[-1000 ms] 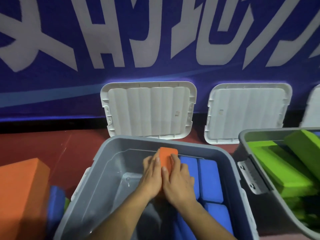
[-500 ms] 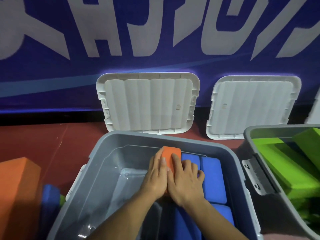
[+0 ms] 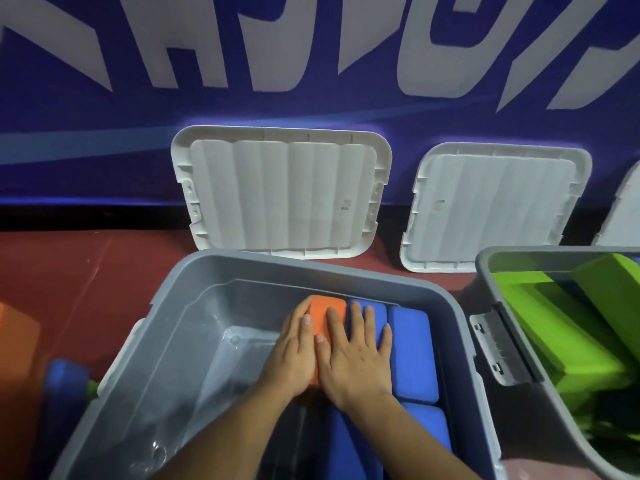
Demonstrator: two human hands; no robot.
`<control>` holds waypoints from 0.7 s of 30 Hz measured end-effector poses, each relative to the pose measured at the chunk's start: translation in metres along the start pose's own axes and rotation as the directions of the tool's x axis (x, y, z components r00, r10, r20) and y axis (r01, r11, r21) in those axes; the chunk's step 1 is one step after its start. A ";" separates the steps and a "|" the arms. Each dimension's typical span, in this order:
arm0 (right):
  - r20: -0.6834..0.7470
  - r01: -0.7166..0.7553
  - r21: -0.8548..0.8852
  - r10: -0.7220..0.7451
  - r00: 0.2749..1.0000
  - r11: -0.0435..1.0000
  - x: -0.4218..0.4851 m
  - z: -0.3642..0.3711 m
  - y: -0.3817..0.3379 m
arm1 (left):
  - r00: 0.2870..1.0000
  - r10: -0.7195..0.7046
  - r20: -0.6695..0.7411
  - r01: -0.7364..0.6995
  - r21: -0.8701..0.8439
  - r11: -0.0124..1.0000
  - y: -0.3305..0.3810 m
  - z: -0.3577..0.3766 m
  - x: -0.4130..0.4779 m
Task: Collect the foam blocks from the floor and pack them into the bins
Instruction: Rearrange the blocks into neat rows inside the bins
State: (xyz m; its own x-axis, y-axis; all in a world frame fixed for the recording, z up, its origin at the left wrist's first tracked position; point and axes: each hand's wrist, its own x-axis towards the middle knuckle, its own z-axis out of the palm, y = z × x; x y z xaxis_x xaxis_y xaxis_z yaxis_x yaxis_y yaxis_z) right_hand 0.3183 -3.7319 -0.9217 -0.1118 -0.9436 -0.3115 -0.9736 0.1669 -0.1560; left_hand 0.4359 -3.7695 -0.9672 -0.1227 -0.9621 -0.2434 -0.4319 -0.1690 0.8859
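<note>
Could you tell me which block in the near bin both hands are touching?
The orange block, left of the blue blocks; the left hand and right hand both rest on it.

The red floor (image 3: 69,271) carries a grey bin (image 3: 311,268), a second bin (image 3: 554,252) just right; behind, a white lid (image 3: 280,195) and another lid (image 3: 491,209) lean on the wall (image 3: 104,133); an orange block (image 3: 17,334) and a blue block (image 3: 65,379) lie left.

Large white characters (image 3: 194,46) run across the blue banner (image 3: 104,140) in front of me, cropped at the top and unreadable. A small reddish mark on the left lid (image 3: 280,192) and another on the right lid (image 3: 491,209) are too blurred to read.
</note>
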 end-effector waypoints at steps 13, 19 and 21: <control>-0.211 0.265 0.244 -0.215 0.954 0.933 -0.046 -0.035 -0.091 | 0.975 0.156 -0.161 -0.068 0.450 0.890 0.040 -0.112 -0.080; -0.286 0.444 0.473 -0.344 0.895 0.761 -0.097 -0.037 -0.168 | 0.911 0.232 -0.342 -0.029 0.508 0.861 0.033 -0.191 -0.159; -0.281 0.467 0.528 -0.372 0.884 0.709 -0.114 -0.036 -0.194 | 0.885 0.251 -0.392 0.020 0.570 0.821 0.034 -0.220 -0.187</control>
State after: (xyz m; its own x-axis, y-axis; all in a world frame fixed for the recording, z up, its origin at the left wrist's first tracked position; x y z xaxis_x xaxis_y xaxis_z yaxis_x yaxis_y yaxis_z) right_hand 0.5132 -3.6669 -0.8219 0.2076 -0.9771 0.0464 -0.6373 -0.1711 -0.7514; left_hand 0.6405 -3.6419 -0.8050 0.1331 -0.9779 0.1613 -0.8668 -0.0359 0.4974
